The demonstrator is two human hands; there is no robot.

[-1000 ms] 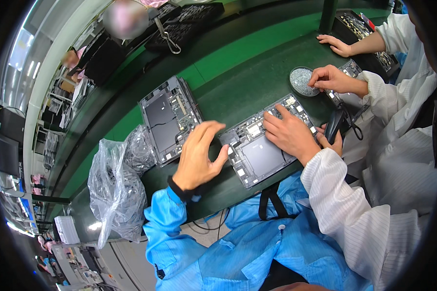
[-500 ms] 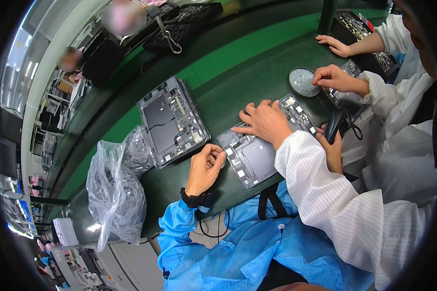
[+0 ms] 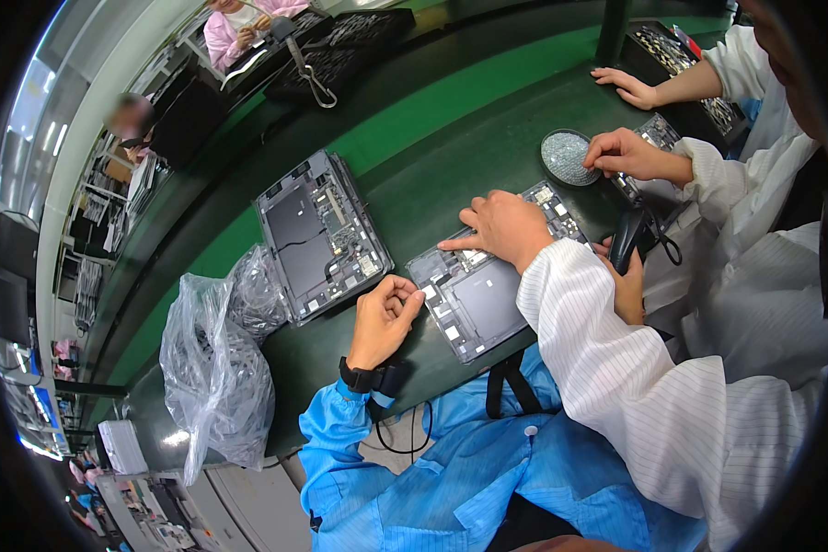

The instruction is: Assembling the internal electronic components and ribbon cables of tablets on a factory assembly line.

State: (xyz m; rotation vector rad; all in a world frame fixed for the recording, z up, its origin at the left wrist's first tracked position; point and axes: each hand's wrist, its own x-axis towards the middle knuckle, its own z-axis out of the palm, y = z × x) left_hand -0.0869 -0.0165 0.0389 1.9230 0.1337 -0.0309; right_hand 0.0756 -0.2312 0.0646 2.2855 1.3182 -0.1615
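Observation:
My left hand (image 3: 385,319), in a blue sleeve with a black wrist strap, is curled at the corner of an opened laptop base (image 3: 488,302). Its thumb and forefinger are pinched together; anything between them is too small to see. What seems to be my right hand (image 3: 628,290) is closed round a black corded handheld device (image 3: 626,237) right of the base. Its arm is hidden behind a co-worker's white striped sleeve (image 3: 607,331). That co-worker's hand (image 3: 511,228) lies across the base, covering part of its inner boards.
A stack of opened laptop bases (image 3: 317,230) stands to the left, beside clear plastic bags (image 3: 216,368). Right of centre, another hand (image 3: 635,156) pinches at a round dish of small clear pieces (image 3: 569,156). Trays of parts (image 3: 685,69) lie farther right.
The co-worker's fingers over the near laptop base have drawn closer together. My hands keep nearly the same place, and the whole view has shifted slightly.

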